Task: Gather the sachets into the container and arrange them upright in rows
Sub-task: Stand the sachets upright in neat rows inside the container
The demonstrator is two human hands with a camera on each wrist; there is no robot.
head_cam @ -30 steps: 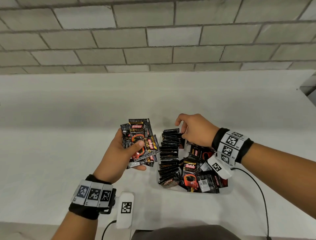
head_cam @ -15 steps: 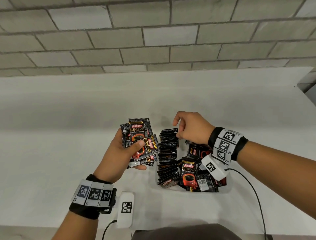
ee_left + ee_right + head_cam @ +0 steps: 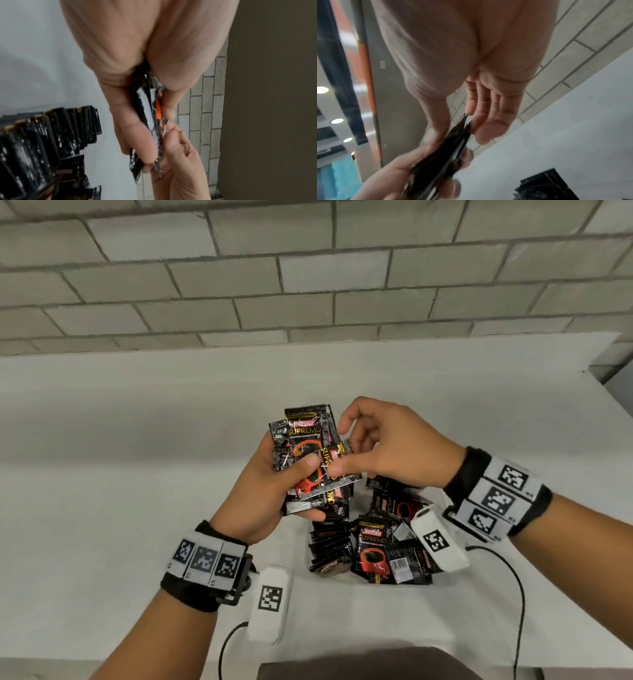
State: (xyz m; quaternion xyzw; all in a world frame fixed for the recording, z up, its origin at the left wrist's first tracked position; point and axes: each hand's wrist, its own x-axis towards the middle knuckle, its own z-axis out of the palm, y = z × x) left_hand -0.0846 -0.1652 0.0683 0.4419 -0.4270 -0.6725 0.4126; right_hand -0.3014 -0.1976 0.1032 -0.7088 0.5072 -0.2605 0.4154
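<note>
One row's standing in the container (image 3: 404, 586), rest is still a messy pile. My left hand (image 3: 270, 491) grips a bunch of sachets (image 3: 308, 453), and my right hand (image 3: 383, 450) is pinching one off.

This is looking like a plain work room: a grey brick wall (image 3: 308, 268) is standing behind a bare white desk (image 3: 102, 440).

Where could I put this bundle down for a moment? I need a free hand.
Bare table lies left of the left hand, and between the container and the wall. The container is crowded: a row left, loose sachets right.
</note>
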